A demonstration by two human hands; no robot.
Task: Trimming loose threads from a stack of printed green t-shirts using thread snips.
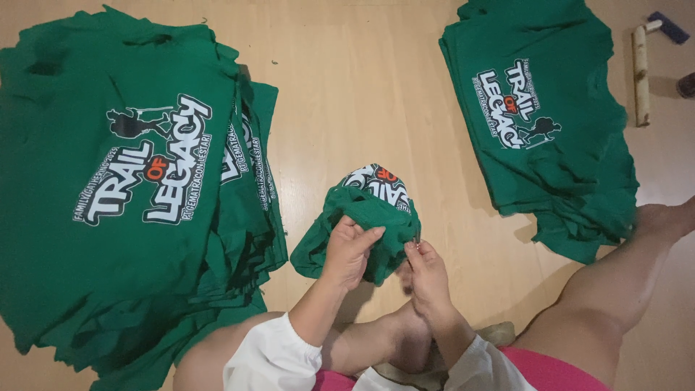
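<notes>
**Rolled green shirt held in both hands above a wooden floor**

Head view, looking down. A person sits on the wooden floor [362, 94] with bare legs spread. The left hand [350, 250] is closed over the near end of a rolled green shirt [365, 217], fingers curled round the cloth. The right hand [427, 275] pinches the shirt's right edge between thumb and fingertips; whether a small item also lies in that pinch cannot be told. The roll sits in the middle of the view, just beyond the person's crossed legs and between the two piles. Its long axis runs from near-left to far-right, tilted slightly, and the end bearing the white and orange print points away from the person. To the left lies a large stack of green printed shirts [123, 188], print side up, spread broadly. At upper right lies a smaller pile of the same shirts [536, 123], its print turned sideways. Beyond that pile, by the right edge, a pale stick-like object [641, 72] rests on the floor, well apart from both hands.
</notes>
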